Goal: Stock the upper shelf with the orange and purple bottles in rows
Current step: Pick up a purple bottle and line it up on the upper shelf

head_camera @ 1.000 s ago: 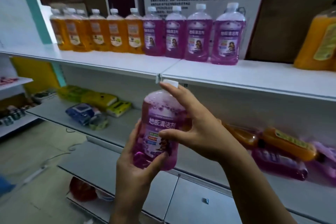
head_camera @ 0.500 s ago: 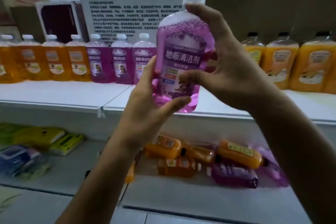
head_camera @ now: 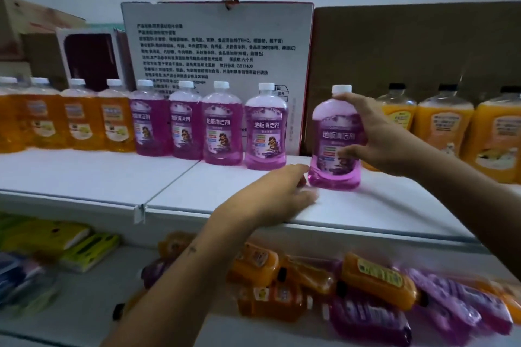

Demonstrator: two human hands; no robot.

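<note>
R hand (head_camera: 375, 135) grips a purple bottle (head_camera: 335, 146) from its right side: fingers curl over the shoulder just under the white cap, thumb across the lower label. Bottle stands upright on the upper shelf (head_camera: 366, 205), base touching the surface, label facing front, a bit fwd of the row. L hand (head_camera: 279, 197) lies palm-down on the shelf by the front edge, fingers relaxed and straight, tips just beside the bottle's base on its left; can't tell if they touch it. L hand holds nothing.

Left of the held bottle, w/ a gap between, 4 purple bottles (head_camera: 222, 127) stand side by side, then orange bottles (head_camera: 115, 121) carry the row on to the left edge. Right of the R hand, bigger orange bottles (head_camera: 442, 135) w/ dark caps. Behind the row: a white printed box (head_camera: 220, 45) and a brown carton (head_camera: 408, 45). Lower shelf (head_camera: 84, 304) has orange and purple bottles lying in a heap (head_camera: 324, 290), blurred, plus yellow packs (head_camera: 56, 239) at left.
</note>
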